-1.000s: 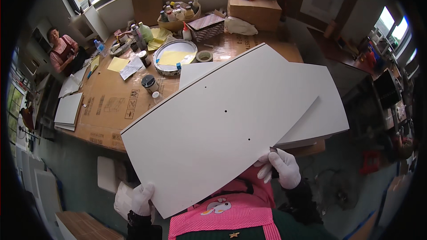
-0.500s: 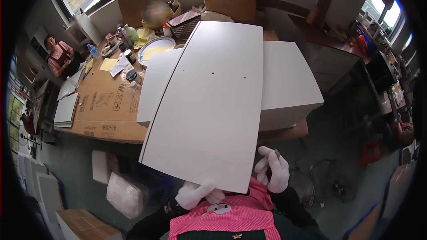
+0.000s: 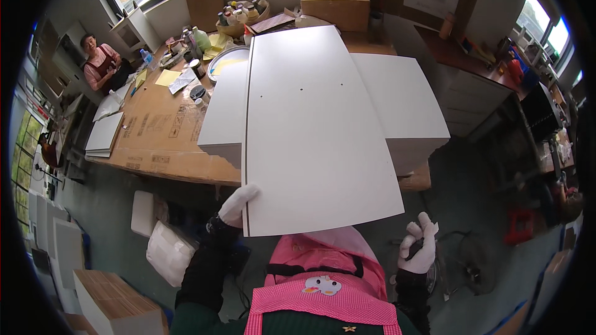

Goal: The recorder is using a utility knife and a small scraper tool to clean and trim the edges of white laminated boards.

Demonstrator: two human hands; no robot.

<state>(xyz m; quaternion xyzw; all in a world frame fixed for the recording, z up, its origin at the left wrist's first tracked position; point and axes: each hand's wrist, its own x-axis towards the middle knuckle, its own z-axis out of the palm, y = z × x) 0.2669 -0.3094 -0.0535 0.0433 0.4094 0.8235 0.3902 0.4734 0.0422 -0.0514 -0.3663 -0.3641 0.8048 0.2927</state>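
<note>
Spreading out at left, the worktop (image 3: pixel 149 139) bears a stack (image 3: pixel 220 111). The left hand (image 3: pixel 239 205) has its grip closed on the near left edge of the panel (image 3: pixel 310 155), which lies over the stack and shows 3 dots (image 3: pixel 302 89) across. The right hand (image 3: pixel 422 254) is apart from it, grip half-curled; I cannot tell whether it holds anything.

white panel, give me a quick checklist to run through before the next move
1. Left hand on the panel: ok, it grips the left edge near the close corner.
2. Right hand on the panel: not ok, it is off to the right, apart from it.
3. Right hand empty: cannot tell, its fingers are partly curled.
4. Gloves on: ok, white ones on both hands.
5. Panel fully over the white stack: not ok, its near end juts out toward the person.
6. Panel's underside clean: cannot tell, it faces down.
</note>
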